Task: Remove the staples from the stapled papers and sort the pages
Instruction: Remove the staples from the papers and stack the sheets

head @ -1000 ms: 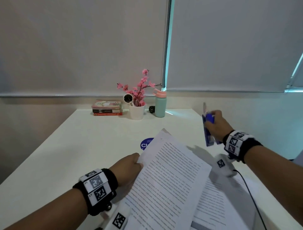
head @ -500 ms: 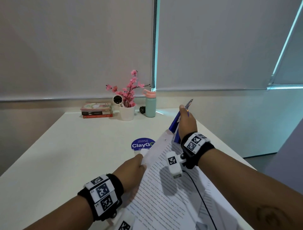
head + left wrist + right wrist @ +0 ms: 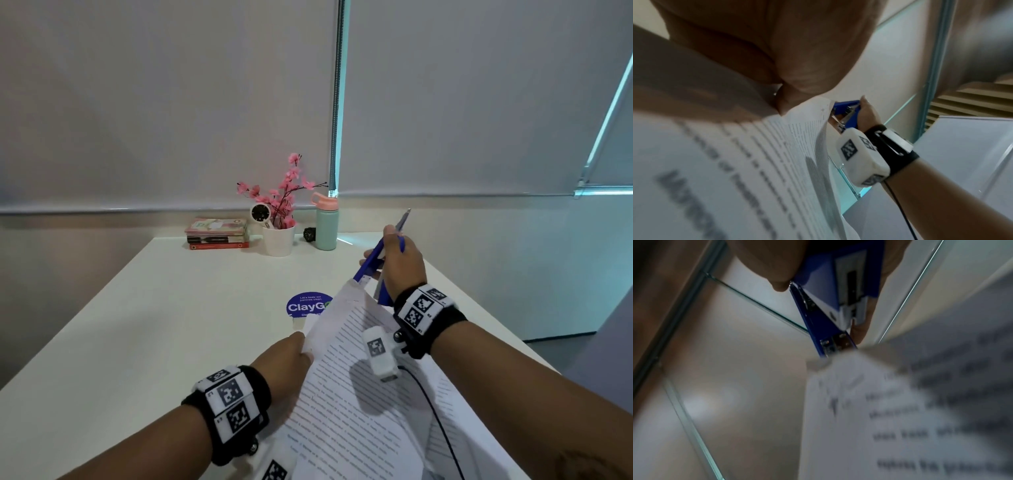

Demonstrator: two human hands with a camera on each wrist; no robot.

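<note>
Head view: the left hand (image 3: 286, 359) pinches the left edge of the stapled papers (image 3: 349, 387), which are lifted off the white table (image 3: 137, 325) and tilt up toward their far corner. The right hand (image 3: 399, 263) is curled round a blue stapler (image 3: 368, 263), whose lower end meets that raised corner. More printed sheets lie under the right forearm. At the far end of the table stand a stack of books (image 3: 218, 233), a white pot of pink flowers (image 3: 279, 236) and a mint bottle (image 3: 326, 222); a blue round sticker (image 3: 305, 305) lies just beyond the papers.

Left wrist view: the thumb presses on the top page (image 3: 735, 162), with text blurred. Beyond it the right hand (image 3: 867, 112) grips the stapler (image 3: 846, 107) at the paper's corner.

Right wrist view: fingers (image 3: 777, 264) are wrapped round the stapler (image 3: 828, 305), its arms spread apart. Its metal tip touches the corner of the papers (image 3: 879, 418).
</note>
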